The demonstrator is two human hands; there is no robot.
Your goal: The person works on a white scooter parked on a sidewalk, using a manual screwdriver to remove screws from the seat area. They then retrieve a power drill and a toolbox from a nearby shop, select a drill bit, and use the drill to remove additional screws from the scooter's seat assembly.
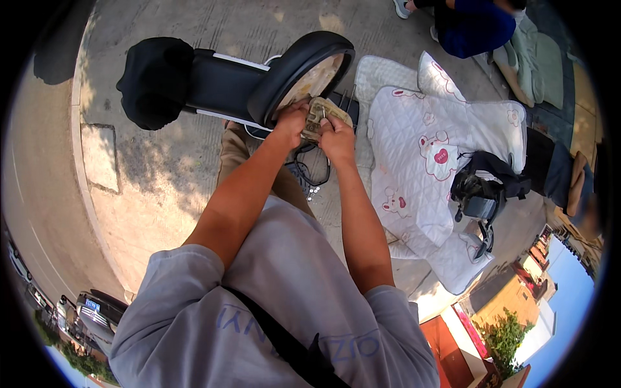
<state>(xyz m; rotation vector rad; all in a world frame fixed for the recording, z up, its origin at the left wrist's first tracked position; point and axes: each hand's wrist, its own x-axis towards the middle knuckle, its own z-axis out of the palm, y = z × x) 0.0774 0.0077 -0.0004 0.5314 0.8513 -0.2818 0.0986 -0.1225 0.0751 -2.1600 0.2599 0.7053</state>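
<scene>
My left hand point(291, 121) is closed at the left edge of a tan rectangular block-like part point(316, 111) with recesses in its face. My right hand point(336, 137) is closed over the part's right side, with a thin, short tool point(324, 112) showing at its fingertips; its kind is too small to tell. Just beyond my hands is a black ring-shaped piece point(262, 100) with a pale, mottled inside, joined to a long black-and-white body point(223, 81). Under my right hand lies a dark looped frame or cable point(321, 178).
A black cloth-like cover point(155, 83) sits at the left end of the long body. To the right, a white quilted scooter blanket with rabbits point(414, 142) drapes beside black handlebar gear point(482, 194). A person in blue point(479, 29) crouches at upper right. Small bits point(314, 192) lie on the pavement.
</scene>
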